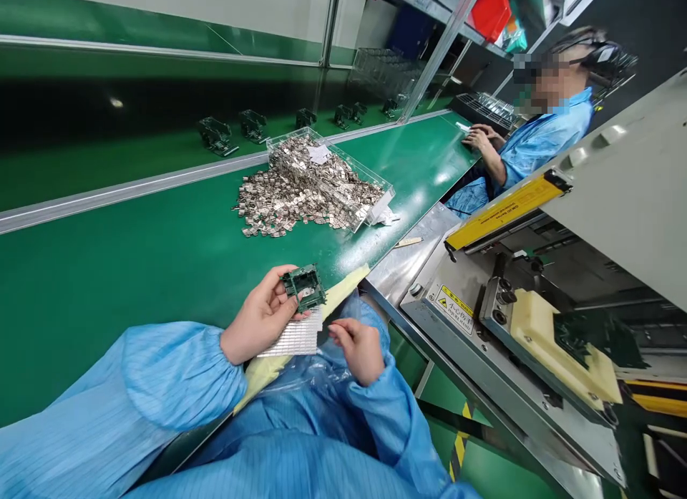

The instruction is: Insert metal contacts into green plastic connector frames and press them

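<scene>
My left hand (260, 318) grips a dark green plastic housing (305, 287) by its left side, with the open frame facing up. Below the housing lies a sheet of silvery strips (294, 337), partly covered by my left fingers. To the right of the sheet is my right hand (361, 347), thumb and index finger pinched together; whatever sits between them is too small to make out. Yellow cloth or paper (348, 287) shows beneath, along the table edge. Farther up the table, many small metal pieces (279, 205) spill around a clear tray (376, 207).
Several dark housings (215, 135) stand behind the metal rail. A machine with a yellow guard bar (504, 211) and a cream fixture (558, 349) is at right. Beyond it a co-worker in blue (558, 134) sits at the same table (134, 263).
</scene>
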### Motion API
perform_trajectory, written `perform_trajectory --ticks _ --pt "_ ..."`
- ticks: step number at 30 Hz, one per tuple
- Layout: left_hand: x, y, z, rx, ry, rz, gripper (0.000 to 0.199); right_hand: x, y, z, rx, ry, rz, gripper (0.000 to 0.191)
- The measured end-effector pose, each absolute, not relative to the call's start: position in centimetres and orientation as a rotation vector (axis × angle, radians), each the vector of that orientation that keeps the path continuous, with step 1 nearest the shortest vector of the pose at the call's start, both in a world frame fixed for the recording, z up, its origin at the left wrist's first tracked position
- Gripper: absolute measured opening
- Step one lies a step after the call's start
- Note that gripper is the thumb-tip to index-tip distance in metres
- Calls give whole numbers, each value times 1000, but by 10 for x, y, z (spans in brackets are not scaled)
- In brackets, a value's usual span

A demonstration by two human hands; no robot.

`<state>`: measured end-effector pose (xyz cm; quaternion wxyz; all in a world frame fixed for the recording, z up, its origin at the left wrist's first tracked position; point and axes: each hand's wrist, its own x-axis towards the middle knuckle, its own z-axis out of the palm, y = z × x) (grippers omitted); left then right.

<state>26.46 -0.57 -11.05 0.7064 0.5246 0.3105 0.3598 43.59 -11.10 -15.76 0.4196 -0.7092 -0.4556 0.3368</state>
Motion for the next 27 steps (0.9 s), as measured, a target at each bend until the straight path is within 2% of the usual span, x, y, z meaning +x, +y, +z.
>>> perform_trajectory --ticks 3,7,12,19,27 --pt "264 -8 -113 1187 665 823 47 435 -120 -123 -1644 -1022 838 23" --pt "263 -12 -115 1226 632 870 42 418 -108 -95 -1487 -992 587 9" --pt "261 -15 -115 1307 607 851 39 387 -80 -93 -1434 -934 503 3" --pt "260 -21 -108 1320 581 872 33 368 -72 -97 -1547 -928 420 10" --pt "257 -24 -106 1356 545 869 32 362 -74 -97 -1319 -799 592 20"
